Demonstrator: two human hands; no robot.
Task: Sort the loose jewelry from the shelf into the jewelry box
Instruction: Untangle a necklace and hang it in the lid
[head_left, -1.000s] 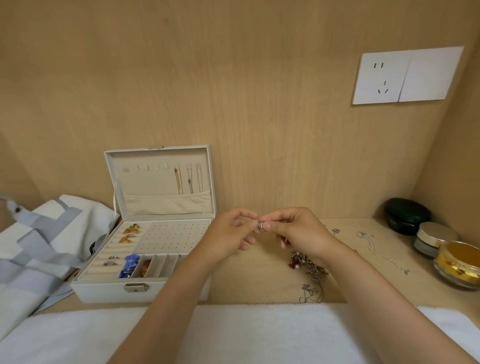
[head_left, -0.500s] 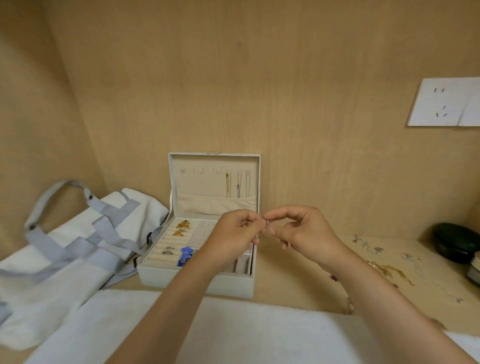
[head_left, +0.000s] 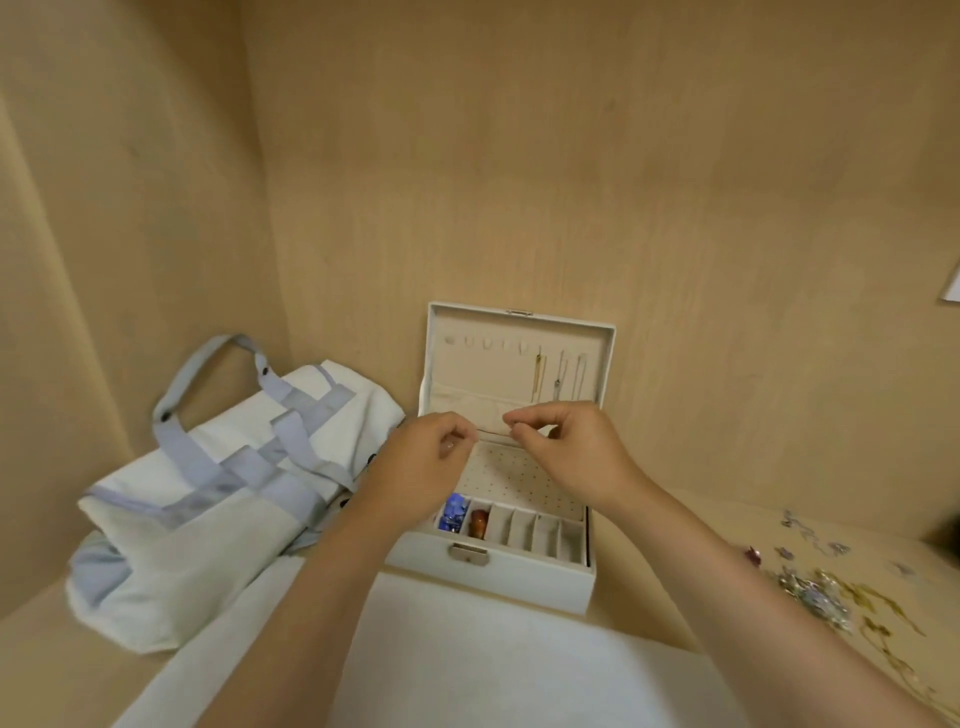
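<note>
Now your left hand (head_left: 423, 460) and right hand (head_left: 574, 452) hover apart over the open box (head_left: 519, 577), fingers (head_left: 535, 415) curled as if pinching; holding what, I cannot tell.

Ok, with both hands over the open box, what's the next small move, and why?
Probably lower the right hand onto the perforated panel below it: its fingers are pinched as if on something tiny, not discernible here, and the jewelry box lies open.

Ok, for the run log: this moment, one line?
jewelry box: open; left hand: curled above it; right hand: fingertips pinched, item unclear; loose jewelry: beside box
</note>
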